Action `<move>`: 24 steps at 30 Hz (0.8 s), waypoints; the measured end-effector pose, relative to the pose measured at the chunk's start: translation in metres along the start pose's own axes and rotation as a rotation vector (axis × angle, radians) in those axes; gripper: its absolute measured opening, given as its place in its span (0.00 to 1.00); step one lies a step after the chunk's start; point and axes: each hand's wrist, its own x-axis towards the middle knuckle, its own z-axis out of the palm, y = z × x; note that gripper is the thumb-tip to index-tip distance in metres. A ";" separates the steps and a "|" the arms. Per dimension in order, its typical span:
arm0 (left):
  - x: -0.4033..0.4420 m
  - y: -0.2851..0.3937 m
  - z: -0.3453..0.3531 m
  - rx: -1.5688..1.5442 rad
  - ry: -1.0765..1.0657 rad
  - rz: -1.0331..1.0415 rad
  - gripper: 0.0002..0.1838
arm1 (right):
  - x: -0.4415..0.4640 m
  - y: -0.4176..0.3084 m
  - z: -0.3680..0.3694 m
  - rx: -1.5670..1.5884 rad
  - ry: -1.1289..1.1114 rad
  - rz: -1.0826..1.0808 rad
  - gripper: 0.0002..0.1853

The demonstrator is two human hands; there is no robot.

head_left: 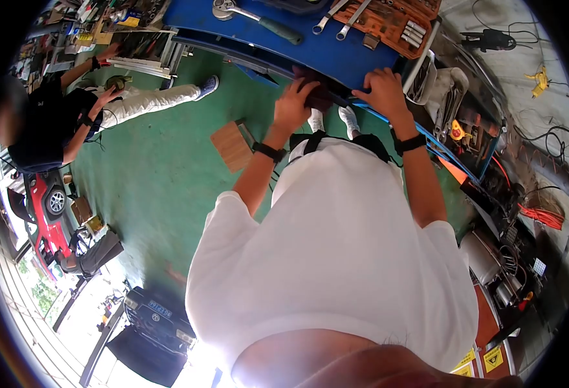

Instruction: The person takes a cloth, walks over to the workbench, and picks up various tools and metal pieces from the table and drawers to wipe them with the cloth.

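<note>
My left hand (292, 105) is at the front edge of the blue workbench (258, 55), its fingers closed on a dark maroon, cloth-like piece (321, 97). To the right, my right hand (384, 94) has curled fingers at the bench's front edge, beside a blue rail (362, 103). What lies under those fingers is hidden. On the bench top, beyond my hands, lie a ratchet wrench (262, 22) with a dark green handle and two combination wrenches (342, 26). An orange tool case (401, 26) with sockets sits at the far right of the bench.
A wooden-topped stool (230, 146) stands left of my legs. Another person (51, 123) works at a cluttered tool shelf (139, 55) on the left. A red car (48, 213) and a dark car (158, 317) are behind. Cables and equipment (491, 258) line the right wall.
</note>
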 end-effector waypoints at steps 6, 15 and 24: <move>0.025 -0.020 -0.017 0.049 0.158 -0.146 0.33 | -0.008 -0.017 0.012 0.025 0.057 0.040 0.12; 0.001 0.013 0.012 0.000 0.061 -0.032 0.33 | 0.002 -0.018 0.016 0.002 0.021 0.030 0.19; 0.014 0.015 -0.021 -0.252 0.114 -0.127 0.27 | 0.008 -0.005 0.016 0.102 -0.061 -0.099 0.09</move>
